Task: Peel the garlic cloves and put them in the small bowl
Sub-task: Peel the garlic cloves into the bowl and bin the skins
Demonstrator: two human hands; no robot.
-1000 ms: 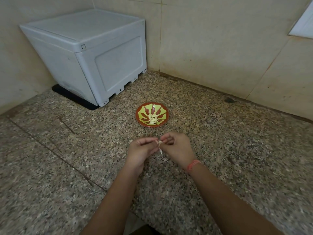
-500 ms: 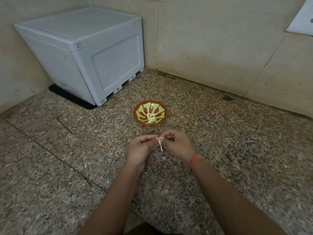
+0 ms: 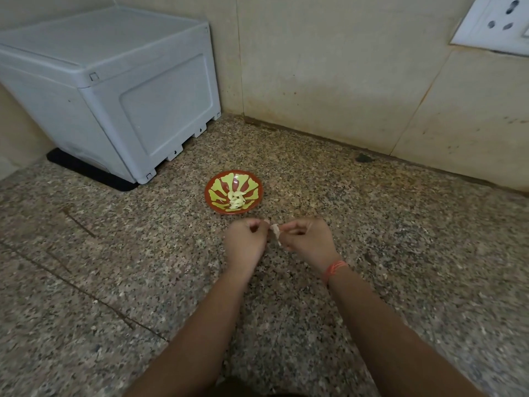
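Observation:
A small red bowl (image 3: 213, 193) with a yellow-green pattern sits on the speckled granite counter. Several peeled garlic cloves (image 3: 236, 200) lie in its middle. Just in front of the bowl my two hands meet over the counter. My left hand (image 3: 246, 242) has its fingers curled and pinches one end of a garlic clove (image 3: 274, 229). My right hand (image 3: 307, 241), with an orange thread at the wrist, pinches the pale skin hanging off the clove. The clove itself is mostly hidden by my fingertips.
A grey plastic box (image 3: 108, 90) on a black mat stands at the back left corner. Beige tiled walls (image 3: 329, 67) close off the back. A white wall socket (image 3: 495, 22) is at the top right. A dark crack (image 3: 86, 290) runs across the counter at left.
My hands have drawn slightly apart, and the strip of skin now stretches between them. The view has shifted closer and a little to the left.

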